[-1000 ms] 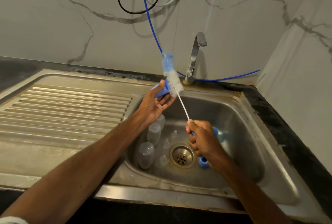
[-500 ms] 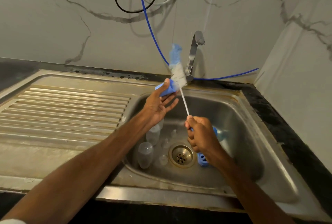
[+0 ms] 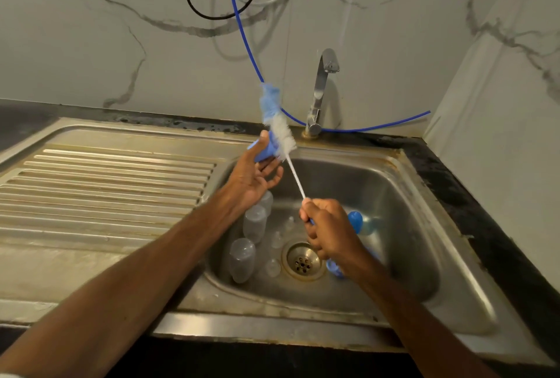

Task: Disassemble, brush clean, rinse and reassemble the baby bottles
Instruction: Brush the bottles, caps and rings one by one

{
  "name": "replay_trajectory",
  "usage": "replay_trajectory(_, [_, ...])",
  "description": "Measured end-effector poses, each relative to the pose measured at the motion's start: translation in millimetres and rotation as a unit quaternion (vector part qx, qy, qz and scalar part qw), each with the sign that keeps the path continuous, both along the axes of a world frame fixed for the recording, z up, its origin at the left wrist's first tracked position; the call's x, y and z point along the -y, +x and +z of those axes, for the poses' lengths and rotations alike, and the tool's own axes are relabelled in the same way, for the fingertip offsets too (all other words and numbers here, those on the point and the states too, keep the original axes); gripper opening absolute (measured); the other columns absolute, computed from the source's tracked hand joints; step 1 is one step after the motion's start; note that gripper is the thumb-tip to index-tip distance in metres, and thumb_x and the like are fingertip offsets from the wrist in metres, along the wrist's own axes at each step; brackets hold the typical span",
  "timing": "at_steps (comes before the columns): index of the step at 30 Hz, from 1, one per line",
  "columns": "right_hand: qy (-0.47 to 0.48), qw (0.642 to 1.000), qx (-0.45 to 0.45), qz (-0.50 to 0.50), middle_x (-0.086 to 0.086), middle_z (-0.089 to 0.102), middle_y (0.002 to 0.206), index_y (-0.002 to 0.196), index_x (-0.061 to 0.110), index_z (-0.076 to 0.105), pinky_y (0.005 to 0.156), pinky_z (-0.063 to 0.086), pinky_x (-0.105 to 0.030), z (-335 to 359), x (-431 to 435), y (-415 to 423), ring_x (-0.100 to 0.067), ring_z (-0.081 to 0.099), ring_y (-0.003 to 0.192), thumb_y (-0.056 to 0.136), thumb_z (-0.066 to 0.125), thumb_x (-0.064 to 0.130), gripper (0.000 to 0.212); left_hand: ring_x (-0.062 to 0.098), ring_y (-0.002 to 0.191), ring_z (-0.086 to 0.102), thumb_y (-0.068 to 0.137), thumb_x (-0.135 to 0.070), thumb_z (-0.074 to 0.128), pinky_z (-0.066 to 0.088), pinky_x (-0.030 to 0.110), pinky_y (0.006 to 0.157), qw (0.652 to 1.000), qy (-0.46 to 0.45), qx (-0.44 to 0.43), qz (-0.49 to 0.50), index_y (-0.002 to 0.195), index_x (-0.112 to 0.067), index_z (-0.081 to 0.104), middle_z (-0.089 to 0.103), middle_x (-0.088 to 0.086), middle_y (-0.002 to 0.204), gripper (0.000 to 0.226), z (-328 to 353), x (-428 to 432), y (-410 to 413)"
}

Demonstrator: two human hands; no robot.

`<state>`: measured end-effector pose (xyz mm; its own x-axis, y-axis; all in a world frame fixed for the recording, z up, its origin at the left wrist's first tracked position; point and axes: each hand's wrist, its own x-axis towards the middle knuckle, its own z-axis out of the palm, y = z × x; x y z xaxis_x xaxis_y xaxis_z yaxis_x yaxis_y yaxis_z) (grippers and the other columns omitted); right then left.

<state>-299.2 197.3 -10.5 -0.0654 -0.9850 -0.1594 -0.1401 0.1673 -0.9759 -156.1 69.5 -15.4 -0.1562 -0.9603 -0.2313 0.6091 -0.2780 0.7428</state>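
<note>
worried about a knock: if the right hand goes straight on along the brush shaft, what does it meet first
Probably the left hand and the blue bottle part it holds, beside the brush head; depth is unclear.

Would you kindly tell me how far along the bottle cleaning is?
Disassembly looks done: clear bottle bodies and teats lie loose in the sink. In hand: the left hand holds a blue bottle part against the brush, gripped by the right hand. Left: the blue pieces by the drain, rinsing, since no water shows at the tap, and reassembly.
</note>
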Motion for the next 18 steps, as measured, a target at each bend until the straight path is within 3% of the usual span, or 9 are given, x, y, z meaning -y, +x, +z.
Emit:
replay_trajectory(7, [-0.074,0.992,-0.006,-0.099,-0.001,0.031,0.049,0.069,0.013,0.047,0.035,0.019,-0.015,14,26,-40,-0.006,0.024,0.033,0.105,0.040,0.017,0.037,0.021,0.101,0.072,0.091,-0.040,0.074,0.056,0.038,0.095,0.969,-0.107,0.176,-0.140,0.123,-0.005,0.068,0.077,0.010,0.111,0.048,-7,-28,-42])
replay_trajectory(10, [-0.134,0.982,-0.044,-0.126,0.003,0.035,0.046,0.064,0.016,0.049,0.036,0.023,-0.018,9,30,-57,-0.006,0.028,0.036,0.106,0.043,0.022,0.042,0.022,0.107,0.074,0.097,-0.039,0.067,0.059,0.035,0.086,0.958,-0.143,0.202,-0.144,0.128,-0.007,0.063,0.076,0.008,0.114,0.045,-8,-29,-43])
replay_trajectory(13, [-0.171,0.971,-0.086,-0.142,0.009,0.038,0.042,0.061,0.020,0.051,0.047,0.026,-0.022,3,34,-65,-0.004,0.032,0.039,0.104,0.046,0.024,0.044,0.022,0.103,0.073,0.096,-0.041,0.067,0.058,0.030,0.076,0.955,-0.136,0.234,-0.120,0.132,-0.011,0.060,0.074,0.011,0.118,0.048,-12,-24,-46])
replay_trajectory(18, [-0.190,0.956,-0.207,-0.085,0.008,0.045,0.041,0.059,0.011,0.055,0.053,0.036,-0.029,-2,27,-74,-0.005,0.041,0.041,0.102,0.049,0.019,0.044,0.014,0.091,0.064,0.098,-0.030,0.065,0.050,0.024,0.071,0.912,-0.193,0.336,-0.133,0.138,-0.017,0.057,0.068,0.009,0.115,0.042,-19,-19,-51])
